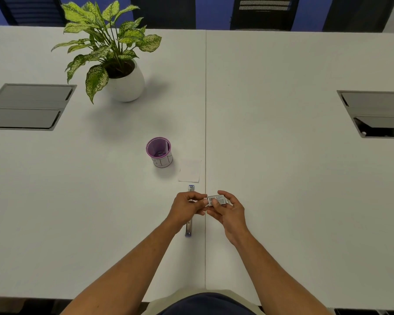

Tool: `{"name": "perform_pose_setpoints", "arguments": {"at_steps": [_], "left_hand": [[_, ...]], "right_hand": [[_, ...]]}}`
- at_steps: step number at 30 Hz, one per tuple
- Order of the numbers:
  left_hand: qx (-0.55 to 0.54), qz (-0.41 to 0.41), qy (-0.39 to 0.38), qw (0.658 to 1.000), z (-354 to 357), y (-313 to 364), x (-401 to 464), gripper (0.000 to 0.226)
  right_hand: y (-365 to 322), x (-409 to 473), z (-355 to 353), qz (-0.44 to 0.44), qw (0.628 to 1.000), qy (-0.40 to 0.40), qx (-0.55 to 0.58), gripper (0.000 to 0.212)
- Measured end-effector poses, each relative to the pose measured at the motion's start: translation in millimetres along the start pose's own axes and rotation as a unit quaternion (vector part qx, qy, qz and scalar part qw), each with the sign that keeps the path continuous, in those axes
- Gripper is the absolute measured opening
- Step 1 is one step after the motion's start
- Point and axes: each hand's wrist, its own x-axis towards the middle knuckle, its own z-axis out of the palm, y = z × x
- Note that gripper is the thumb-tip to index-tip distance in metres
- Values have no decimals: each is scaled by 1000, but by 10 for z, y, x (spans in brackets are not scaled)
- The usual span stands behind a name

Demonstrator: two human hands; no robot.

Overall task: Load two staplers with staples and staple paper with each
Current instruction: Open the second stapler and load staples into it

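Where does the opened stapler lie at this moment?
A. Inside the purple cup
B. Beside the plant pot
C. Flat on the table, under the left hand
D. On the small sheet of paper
C: the stapler lies opened out on the table, partly hidden by the left hand, near the small paper.

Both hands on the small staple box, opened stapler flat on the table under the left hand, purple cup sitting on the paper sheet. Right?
Not quite. In the head view the purple-rimmed cup stands on the white table beside the white paper sheet, not on it. The rest holds: left hand and right hand grip the small staple box, above the opened flat stapler.
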Motion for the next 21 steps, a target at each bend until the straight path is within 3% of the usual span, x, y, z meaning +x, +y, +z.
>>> {"name": "perform_pose_setpoints", "arguments": {"at_steps": [8,21], "left_hand": [[-10,-12,-3,1000,2,17,30,5],[-96,-21,-5,995,-12,-26,5,18]], "right_hand": [[3,2,37,-9,1000,0,-15,32],[-39,6,31,-9,998,-29,-54,37]]}}
